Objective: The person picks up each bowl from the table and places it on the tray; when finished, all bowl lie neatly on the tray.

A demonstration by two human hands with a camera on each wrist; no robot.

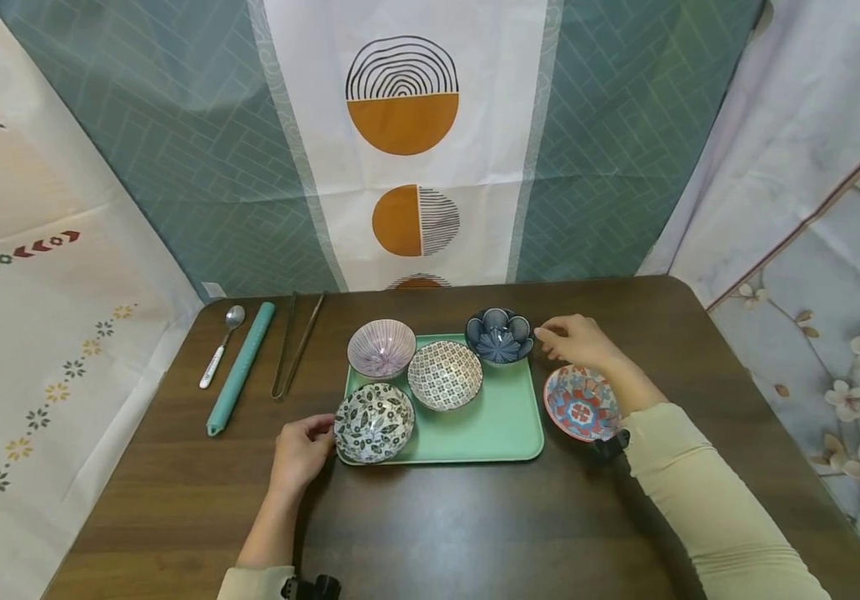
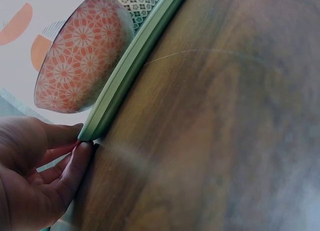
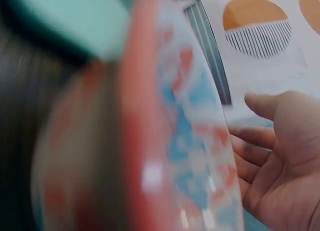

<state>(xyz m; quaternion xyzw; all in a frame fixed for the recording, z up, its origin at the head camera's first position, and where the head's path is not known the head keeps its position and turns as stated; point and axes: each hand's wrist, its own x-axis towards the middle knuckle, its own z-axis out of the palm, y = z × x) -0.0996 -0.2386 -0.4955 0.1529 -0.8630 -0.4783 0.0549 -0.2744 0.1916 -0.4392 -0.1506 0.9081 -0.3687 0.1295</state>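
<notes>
At the near left corner of a mint green tray (image 1: 501,429), my left hand (image 1: 301,450) pinches the rim between thumb and fingers, as the left wrist view shows. Beside those fingers sits a leaf-patterned bowl (image 1: 374,423), its outside red with white flowers. My right hand (image 1: 578,340) is at the right rim of a dark blue flower-shaped bowl (image 1: 500,336) on the tray's far right corner. Its thumb and fingers are apart in the right wrist view, with nothing between them. Below that wrist, a red and blue patterned bowl (image 1: 582,403) stands off the tray.
Also on the tray are a purple-striped bowl (image 1: 381,348) and a small-patterned bowl (image 1: 445,376). Along the table's left side lie a spoon (image 1: 222,346), a teal rod-shaped thing (image 1: 241,369) and metal tongs (image 1: 297,346). Patterned cloths hang behind and at both sides.
</notes>
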